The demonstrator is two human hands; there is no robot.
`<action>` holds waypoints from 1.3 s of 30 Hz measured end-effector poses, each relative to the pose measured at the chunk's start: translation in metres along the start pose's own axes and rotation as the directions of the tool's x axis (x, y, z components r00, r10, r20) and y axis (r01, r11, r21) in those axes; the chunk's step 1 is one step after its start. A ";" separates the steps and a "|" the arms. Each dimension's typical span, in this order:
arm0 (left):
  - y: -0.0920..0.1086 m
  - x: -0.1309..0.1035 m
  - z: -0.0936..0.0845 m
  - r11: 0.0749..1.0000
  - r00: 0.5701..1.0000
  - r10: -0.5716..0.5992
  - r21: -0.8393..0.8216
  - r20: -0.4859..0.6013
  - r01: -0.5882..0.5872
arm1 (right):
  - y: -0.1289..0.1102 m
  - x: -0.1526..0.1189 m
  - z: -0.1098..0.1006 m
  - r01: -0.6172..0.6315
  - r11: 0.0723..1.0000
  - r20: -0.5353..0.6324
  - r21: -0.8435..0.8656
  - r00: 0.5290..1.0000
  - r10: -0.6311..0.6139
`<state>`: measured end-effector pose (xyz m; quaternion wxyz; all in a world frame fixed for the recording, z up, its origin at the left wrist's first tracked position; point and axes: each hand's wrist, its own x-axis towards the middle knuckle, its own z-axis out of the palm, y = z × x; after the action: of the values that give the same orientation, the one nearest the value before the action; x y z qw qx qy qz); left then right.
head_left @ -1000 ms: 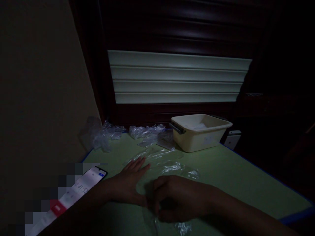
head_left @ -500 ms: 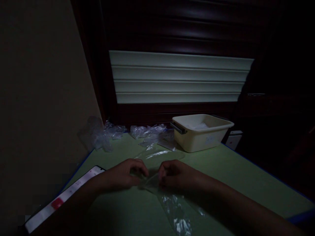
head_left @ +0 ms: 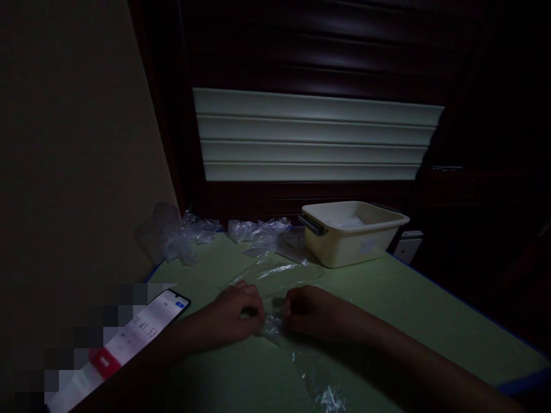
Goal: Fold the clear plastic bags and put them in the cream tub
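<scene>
A clear plastic bag (head_left: 273, 326) is stretched between my two hands, low over the green tabletop. My left hand (head_left: 241, 310) pinches one side of it, thumb against curled fingers. On the other side my right hand (head_left: 307, 312) is closed, its fingertips gathered on the plastic. Part of the clear film trails toward the front of the table, ending in a crumpled shiny patch (head_left: 330, 398). Another sheet of clear plastic (head_left: 279, 268) lies flat just beyond my hands. The bag's outline is hard to follow in the dim light.
A cream plastic basin (head_left: 355, 246) with dark handles stands at the back right, something whitish inside. Crumpled clear bags (head_left: 172, 238) and more plastic (head_left: 260, 229) lie along the back edge. A lit phone (head_left: 146, 332) rests beside my left forearm. A wall rises at left.
My hands have drawn slightly apart, with the plastic pulled between them. My left fingers have curled tighter. More of the phone's screen shows now.
</scene>
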<state>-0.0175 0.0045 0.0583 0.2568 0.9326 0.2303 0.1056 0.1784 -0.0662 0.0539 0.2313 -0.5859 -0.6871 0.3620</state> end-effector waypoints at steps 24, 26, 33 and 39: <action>-0.002 0.001 0.017 0.969 0.999 0.011 0.245 -0.051 0.002 | 0.012 -0.002 -0.013 0.018 0.986 -0.005 -0.168 1.000 -0.019; -0.003 0.000 0.016 0.968 0.999 0.012 0.251 -0.048 0.001 | 0.013 -0.002 -0.016 0.000 0.983 -0.025 -0.181 1.000 -0.004; -0.005 0.001 0.017 0.964 0.999 0.034 0.264 -0.043 -0.021 | 0.007 -0.008 -0.026 -0.025 0.980 -0.018 -0.199 1.000 0.021; -0.004 0.001 0.017 0.968 0.997 0.044 0.250 -0.062 -0.027 | 0.005 -0.002 -0.023 0.053 0.970 -0.109 -0.237 0.991 -0.081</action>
<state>-0.0125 0.0011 0.0423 0.1280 0.9574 0.2334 0.1118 0.1995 -0.0623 0.0648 0.2129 -0.6059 -0.7294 0.2355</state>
